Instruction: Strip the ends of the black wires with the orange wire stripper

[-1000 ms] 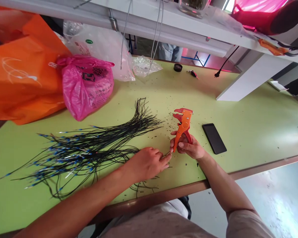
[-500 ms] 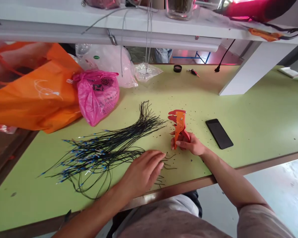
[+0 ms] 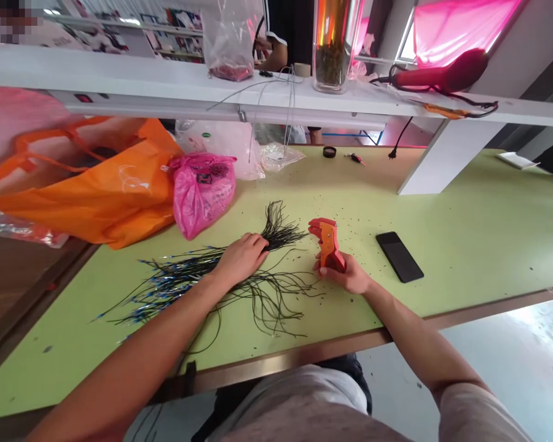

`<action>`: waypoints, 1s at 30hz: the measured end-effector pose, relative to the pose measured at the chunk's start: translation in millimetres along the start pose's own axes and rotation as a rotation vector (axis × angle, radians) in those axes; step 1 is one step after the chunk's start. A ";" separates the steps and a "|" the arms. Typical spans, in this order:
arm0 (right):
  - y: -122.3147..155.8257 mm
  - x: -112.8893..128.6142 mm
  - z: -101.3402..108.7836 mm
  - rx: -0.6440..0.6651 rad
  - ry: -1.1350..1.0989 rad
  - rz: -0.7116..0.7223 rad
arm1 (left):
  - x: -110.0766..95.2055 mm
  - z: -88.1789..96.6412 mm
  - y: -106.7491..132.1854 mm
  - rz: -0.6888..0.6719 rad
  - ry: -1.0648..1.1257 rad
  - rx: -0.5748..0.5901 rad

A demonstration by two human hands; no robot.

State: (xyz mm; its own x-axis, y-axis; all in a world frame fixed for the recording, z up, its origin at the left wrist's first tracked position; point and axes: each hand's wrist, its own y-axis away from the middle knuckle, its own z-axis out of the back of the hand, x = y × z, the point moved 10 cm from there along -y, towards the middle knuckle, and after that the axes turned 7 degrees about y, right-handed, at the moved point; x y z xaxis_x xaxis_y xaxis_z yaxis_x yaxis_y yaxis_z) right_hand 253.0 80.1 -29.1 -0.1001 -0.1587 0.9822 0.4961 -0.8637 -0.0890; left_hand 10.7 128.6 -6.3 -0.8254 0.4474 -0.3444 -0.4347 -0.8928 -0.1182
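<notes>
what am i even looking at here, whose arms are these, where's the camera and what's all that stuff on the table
There is no machine here. These are a person's two bare arms, filmed by one camera worn on their head that looks forward and down, so the arms come in from the bottom edge. The left hand lies on a bundle of thin black wires with blue tips, spread over a light green table. I cannot tell whether it grips them. The right hand holds an orange plier-like hand tool, its head pointing away. To the right of it lies a flat black phone. Further back sit a pink plastic bag and a large orange bag, below a white shelf.
</notes>
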 end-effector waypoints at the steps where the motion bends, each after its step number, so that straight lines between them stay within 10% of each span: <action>1: 1.2 5.6 0.9 -0.014 0.071 0.025 | 3.6 1.7 -1.3 -0.009 0.031 -0.005; 10: -41.5 84.2 -47.3 0.152 0.842 0.394 | 24.7 9.3 -13.1 -0.006 0.276 -0.089; 14: -79.4 74.3 -81.8 0.283 0.826 0.410 | 39.8 38.3 0.9 0.078 0.420 -0.119; 18: -94.8 54.9 -91.8 0.296 0.782 0.314 | 53.7 107.5 73.4 0.219 0.368 -0.236; 22: -94.8 45.1 -85.8 0.308 0.675 0.224 | 58.7 138.4 196.2 0.534 0.093 -0.181; 26: -97.1 36.7 -79.3 0.315 0.608 0.167 | 56.7 81.5 326.8 0.987 0.416 -0.153; 30: -103.1 27.8 -76.8 0.307 0.528 0.153 | 4.1 -9.4 361.1 0.978 0.892 -0.157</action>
State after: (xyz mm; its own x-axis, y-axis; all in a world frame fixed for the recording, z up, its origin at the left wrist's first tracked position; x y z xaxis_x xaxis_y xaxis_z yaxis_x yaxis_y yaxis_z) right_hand 132.8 128.0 -5.3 -0.3814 -0.5524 0.7412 0.7559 -0.6479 -0.0939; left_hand -146.2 -192.5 -59.2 -0.2285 -0.5101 -0.8292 0.2935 -0.8482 0.4409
